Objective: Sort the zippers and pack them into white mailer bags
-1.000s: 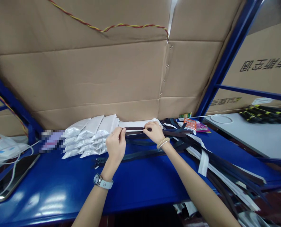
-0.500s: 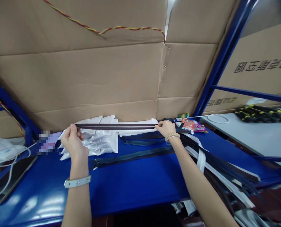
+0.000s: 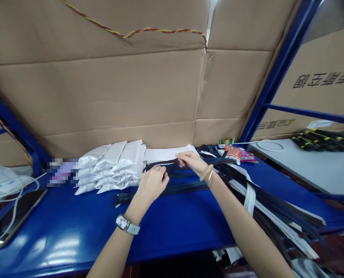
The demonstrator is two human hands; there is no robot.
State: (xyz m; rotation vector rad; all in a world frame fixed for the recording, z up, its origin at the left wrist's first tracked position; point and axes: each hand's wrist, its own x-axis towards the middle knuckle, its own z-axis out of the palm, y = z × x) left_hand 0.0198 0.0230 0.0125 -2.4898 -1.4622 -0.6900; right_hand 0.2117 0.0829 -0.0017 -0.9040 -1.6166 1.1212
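My right hand point(image 3: 191, 162) is closed, thumb and fingers pinching a dark brown zipper point(image 3: 163, 163). The zipper bends in a slack curve toward my left hand point(image 3: 152, 182), whose fingers are curled closed at its other end; the exact grip there is partly hidden. Below the hands, a dark blue-grey zipper point(image 3: 186, 187) lies across the blue table point(image 3: 183, 224), its slider end to the left. More dark and white zippers point(image 3: 264, 204) spread in a long bundle beneath and beyond my right forearm. Behind the hands lies a white strip point(image 3: 166, 154).
Stacked silvery-white packets point(image 3: 114, 160) stand left of the hands. Orange and purple packets point(image 3: 232, 152) lie at the back right. A cardboard wall point(image 3: 116, 88) and blue frame post point(image 3: 279, 73) bound the table. A dark flat device point(image 3: 18, 216) rests at left.
The zipper was stretched straight between both hands; now it is slack and bent. My left hand has moved right and down, close to my right hand, which has shifted slightly left.
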